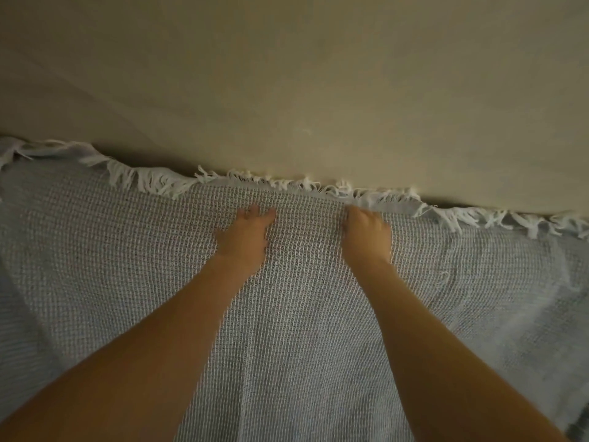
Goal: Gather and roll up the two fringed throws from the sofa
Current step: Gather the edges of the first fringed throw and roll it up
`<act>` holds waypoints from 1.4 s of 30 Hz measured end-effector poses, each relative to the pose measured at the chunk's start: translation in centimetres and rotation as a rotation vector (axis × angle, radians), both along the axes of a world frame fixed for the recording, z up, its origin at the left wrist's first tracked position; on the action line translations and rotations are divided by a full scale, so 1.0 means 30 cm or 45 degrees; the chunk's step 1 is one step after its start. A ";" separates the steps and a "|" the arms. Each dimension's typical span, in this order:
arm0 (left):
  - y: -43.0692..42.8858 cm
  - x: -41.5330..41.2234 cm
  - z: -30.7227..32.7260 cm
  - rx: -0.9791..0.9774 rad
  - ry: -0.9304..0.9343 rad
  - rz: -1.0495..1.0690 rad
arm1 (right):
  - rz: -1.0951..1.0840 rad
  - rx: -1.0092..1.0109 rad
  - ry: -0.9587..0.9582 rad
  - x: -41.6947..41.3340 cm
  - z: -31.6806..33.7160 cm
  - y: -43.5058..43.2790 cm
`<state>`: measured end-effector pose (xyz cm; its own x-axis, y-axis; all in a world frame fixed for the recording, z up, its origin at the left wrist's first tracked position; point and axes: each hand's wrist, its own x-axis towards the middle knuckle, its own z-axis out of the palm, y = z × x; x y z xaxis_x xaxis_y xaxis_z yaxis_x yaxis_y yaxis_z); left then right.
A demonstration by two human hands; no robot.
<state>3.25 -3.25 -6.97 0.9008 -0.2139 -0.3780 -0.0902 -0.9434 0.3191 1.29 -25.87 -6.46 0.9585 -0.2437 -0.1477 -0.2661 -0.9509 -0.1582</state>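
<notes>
Currently logging one grey waffle-weave throw (293,314), spread wide and filling everything on the near side of its white fringe (159,183). Beyond the fringe, only a plain beige surface (318,74); sofa back or wall, cannot tell. Fringe running left to right, dropping lower toward the right end, strands tangled and partly flipped back onto the weave.

Checked left hand (245,234): just short of the fringe, palm down on the throw, fingers bent with tips pressed into the weave, thumb out to the side. Pinching cloth or merely pressing, cannot tell.

Checked right hand (366,234): right at the fringe, fingers curled over and dug into a raised fold of the throw's edge, gripping it.

Hands apart, roughly level with each other, bare weave between. Both forearms (178,330) bare, stretched over the throw toward the fringe.
</notes>
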 end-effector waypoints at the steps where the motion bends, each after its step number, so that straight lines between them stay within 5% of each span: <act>1: 0.005 0.004 -0.013 -0.028 0.008 0.024 | -0.015 -0.023 -0.035 -0.001 -0.005 0.001; 6: 0.006 0.020 -0.026 -0.113 -0.018 0.085 | -0.024 -0.043 -0.005 0.030 0.023 -0.010; 10: -0.032 0.009 0.012 0.058 -0.033 0.060 | 0.054 0.030 0.026 -0.005 0.030 0.009; 15: -0.023 -0.034 0.094 0.052 0.076 0.012 | 0.468 -0.080 0.218 -0.195 0.046 0.058; 20: -0.003 -0.129 0.200 -0.032 -0.006 -0.122 | 0.463 0.422 0.305 -0.313 0.175 0.088; 27: -0.019 -0.311 0.287 0.296 0.086 -0.414 | 0.253 0.830 0.668 -0.369 0.353 0.087; 33: 0.045 -0.427 0.501 0.420 -0.143 -0.550 | 0.338 1.032 0.502 -0.484 0.573 0.068; 38: 0.127 -0.570 0.633 0.352 0.112 -0.461 | 0.352 0.657 0.402 -0.579 0.749 0.060; 42: 0.118 -0.674 0.784 0.194 -0.021 -0.274 | 0.179 0.555 0.051 -0.669 0.881 0.076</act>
<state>-16.98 0.30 16.55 0.8469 -0.3431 -0.4062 -0.2983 -0.9390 0.1712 -18.78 -23.60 19.98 0.9694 -0.0187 -0.2449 -0.1533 -0.8251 -0.5437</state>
